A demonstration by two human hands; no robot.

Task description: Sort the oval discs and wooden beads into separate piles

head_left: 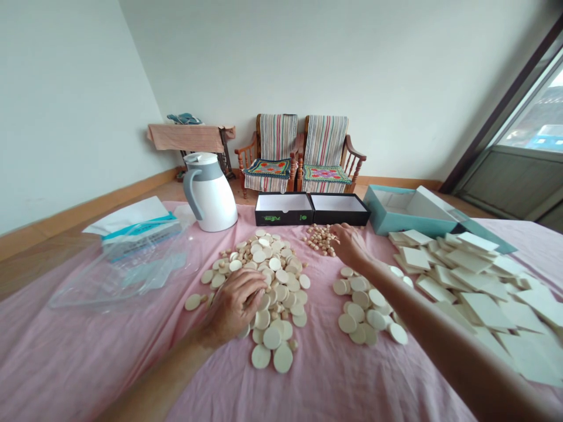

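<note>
My left hand (237,302) rests on a mixed pile of round wooden discs (272,338) and small wooden beads, its fingers bent and drawn together. What the fingertips hold, if anything, is hidden. Stretched forward, my right hand (349,243) is at a small heap of wooden beads (319,239). Its thumb and fingers are bent close together at the heap's right side, and anything between them is too small to make out. A second group of wooden discs (361,300) lies under and beside my right forearm.
Two black boxes (284,218) (341,218) with white insides stand behind the beads. A teal box (409,221) and many square wooden tiles (486,310) are at right. A white jug (215,199) and a clear plastic bag (132,281) are at left on the pink cloth (325,381).
</note>
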